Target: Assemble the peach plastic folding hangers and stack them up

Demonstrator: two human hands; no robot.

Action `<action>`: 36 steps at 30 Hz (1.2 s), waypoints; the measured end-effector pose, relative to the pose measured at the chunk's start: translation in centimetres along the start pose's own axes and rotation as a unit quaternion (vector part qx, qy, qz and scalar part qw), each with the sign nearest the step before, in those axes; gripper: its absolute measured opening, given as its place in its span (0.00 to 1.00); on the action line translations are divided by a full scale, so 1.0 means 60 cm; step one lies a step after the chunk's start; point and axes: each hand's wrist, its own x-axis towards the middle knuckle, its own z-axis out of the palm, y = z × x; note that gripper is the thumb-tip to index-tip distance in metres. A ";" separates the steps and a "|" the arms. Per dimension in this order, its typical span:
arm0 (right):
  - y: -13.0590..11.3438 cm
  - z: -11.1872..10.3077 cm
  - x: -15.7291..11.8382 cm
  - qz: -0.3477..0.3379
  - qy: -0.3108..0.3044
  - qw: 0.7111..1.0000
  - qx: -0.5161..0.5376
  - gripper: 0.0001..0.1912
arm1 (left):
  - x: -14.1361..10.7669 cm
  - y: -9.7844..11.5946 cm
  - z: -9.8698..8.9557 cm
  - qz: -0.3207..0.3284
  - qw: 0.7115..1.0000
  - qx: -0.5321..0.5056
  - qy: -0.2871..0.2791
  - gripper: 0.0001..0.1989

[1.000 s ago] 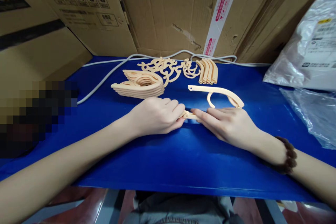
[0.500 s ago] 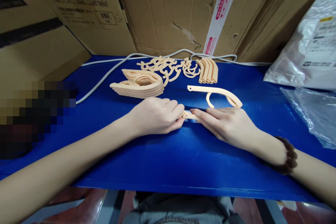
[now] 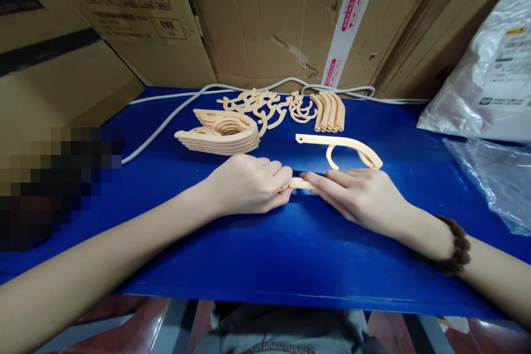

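My left hand (image 3: 253,182) is closed, its thumb and fingers pinching the end of a beige plastic hanger piece. From the other side my right hand (image 3: 357,196) grips a beige hanger arm (image 3: 301,183). Its short visible end meets the left fingertips; most of both parts is hidden under my hands. Just beyond my right hand lies a partly assembled folding hanger (image 3: 332,141), a long arm with a curved hook beneath. Beyond my left hand rests a stack of folded beige hangers (image 3: 219,141).
Loose beige hooks (image 3: 265,105) are piled at the back of the blue table (image 3: 265,265), beside a row of hanger arms (image 3: 329,112). A white cable (image 3: 166,121) runs behind them. Cardboard boxes (image 3: 257,22) stand at the back; plastic bags (image 3: 485,83) lie at right.
The visible end of the hanger arm has shifted slightly, sitting more level and closer against my left fingertips. Both hands have otherwise hardly moved.
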 end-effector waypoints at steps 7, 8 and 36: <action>0.003 0.003 -0.003 -0.002 -0.014 1.000 0.001 0.15 | -0.001 -0.001 0.001 0.003 1.000 -0.005 -0.001 0.14; 0.003 0.003 -0.003 -0.003 -0.015 1.000 0.001 0.15 | 0.000 -0.001 0.001 0.003 1.000 -0.006 -0.001 0.14; 0.012 0.001 0.007 -0.018 -0.003 1.000 0.002 0.16 | 0.003 0.003 -0.003 -0.064 0.967 -0.190 -0.154 0.16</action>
